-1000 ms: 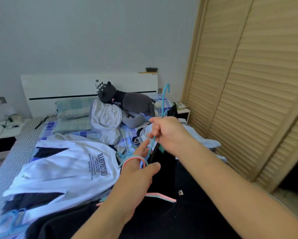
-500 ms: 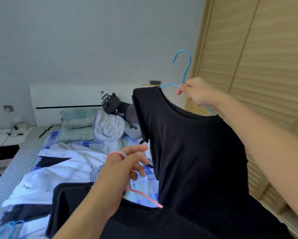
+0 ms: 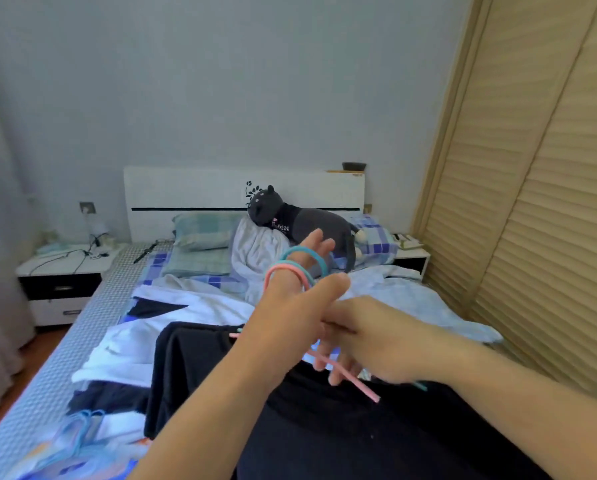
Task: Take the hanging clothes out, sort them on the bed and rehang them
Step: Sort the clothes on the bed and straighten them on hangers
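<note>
My left hand [image 3: 290, 317] is raised over the bed, fingers straight and thumb out. A pink hanger hook [image 3: 279, 271] and a blue hanger hook [image 3: 309, 252] are looped over its fingers. Black clothes [image 3: 324, 431] hang from these hangers and fill the lower view. My right hand [image 3: 369, 344] sits just beside the left palm, fingers loosely pointing down against the pink hanger bar [image 3: 352, 379]. A white printed sweatshirt [image 3: 172, 306] and a pale blue garment [image 3: 411, 299] lie spread on the bed.
A grey plush cat [image 3: 307, 223] and pillows lie by the white headboard [image 3: 193, 192]. Louvred wardrobe doors [image 3: 532, 202] run along the right. A nightstand [image 3: 61, 271] stands at the left. Loose blue hangers [image 3: 79, 441] lie at the bed's near left corner.
My right hand lowered the black shirt on the blue hanger from head height, and the blue hook now sits on my left fingers beside the pink one. The left hand rose slightly.
</note>
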`<state>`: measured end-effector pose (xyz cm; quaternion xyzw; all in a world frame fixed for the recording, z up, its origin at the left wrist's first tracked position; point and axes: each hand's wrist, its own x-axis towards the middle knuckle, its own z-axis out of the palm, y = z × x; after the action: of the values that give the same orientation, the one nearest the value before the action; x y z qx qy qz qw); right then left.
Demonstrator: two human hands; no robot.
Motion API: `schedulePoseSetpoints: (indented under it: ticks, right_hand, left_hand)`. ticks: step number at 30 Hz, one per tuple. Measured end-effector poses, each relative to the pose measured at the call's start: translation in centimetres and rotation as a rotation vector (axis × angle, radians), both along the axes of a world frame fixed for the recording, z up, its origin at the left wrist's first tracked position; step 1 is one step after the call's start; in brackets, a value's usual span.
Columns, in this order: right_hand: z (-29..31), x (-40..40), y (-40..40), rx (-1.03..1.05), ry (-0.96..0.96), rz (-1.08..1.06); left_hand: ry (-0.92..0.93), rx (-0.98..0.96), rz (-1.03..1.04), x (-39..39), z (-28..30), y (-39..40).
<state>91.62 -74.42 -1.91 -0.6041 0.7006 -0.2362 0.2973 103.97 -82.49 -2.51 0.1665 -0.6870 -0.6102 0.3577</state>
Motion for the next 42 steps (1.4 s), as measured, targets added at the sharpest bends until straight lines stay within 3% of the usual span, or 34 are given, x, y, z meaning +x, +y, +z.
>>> schedulePoseSetpoints:
  ticks: [8, 11, 13, 15, 18, 21, 25, 29, 34, 36, 40, 42]
  right_hand:
    - [-2.6, 2.1, -1.0, 0.212, -0.283, 0.132]
    - [-5.9, 1.7, -0.9, 0.221, -0.503, 0.126]
    - [-9.9, 0.1, -0.6, 0.148, -0.497, 0.074]
    - [-14.7, -2.6, -0.1, 0.074, -0.41, -0.073]
    - [-23.3, -9.3, 2.5, 0.091, -0.426, -0.532]
    - [-32.0, -15.5, 9.1, 0.381, -0.392, -0.914]
    - [-40.7, -19.1, 18.2, 0.711, -0.411, -1.137]
    - [-47.1, -21.1, 21.9, 0.907, -0.35, -1.23]
    - [-50.1, -25.2, 16.9, 0.755, -0.067, -0.899]
    - [-51.5, -26.1, 12.6, 0.655, -0.14, -0.952]
    - [-54.6, -26.3, 5.7, 0.672, -0.476, -1.363]
    - [-53.9, -23.9, 3.8, 0.679, -0.266, -1.309]
  left_hand:
    - [-0.062, 0.041, 0.087, 0.3, -2.3, -0.7]
    - [-0.034, 0.154, 0.103, 0.4, -3.5, -1.0]
    - [-0.118, 0.141, 0.085, 0.5, -6.0, -0.8]
    - [-0.267, 0.141, 0.088, 0.1, -9.8, -0.2]
    - [-0.406, 0.161, 0.129, -0.7, -16.6, 2.5]
    - [-0.501, 0.257, 0.135, -0.9, -24.1, 5.5]
    - [-0.674, 0.465, 0.182, -1.7, -31.8, 7.4]
    - [-0.751, 0.524, 0.271, -4.3, -34.1, 7.3]
    - [-0.822, 0.439, 0.392, -8.7, -34.6, 7.0]
    - [-0.86, 0.384, 0.421, -10.1, -34.8, 7.2]
    - [-0.897, 0.329, 0.482, -11.4, -35.2, 7.6]
    - [-0.902, 0.332, 0.52, -11.1, -35.5, 7.6]
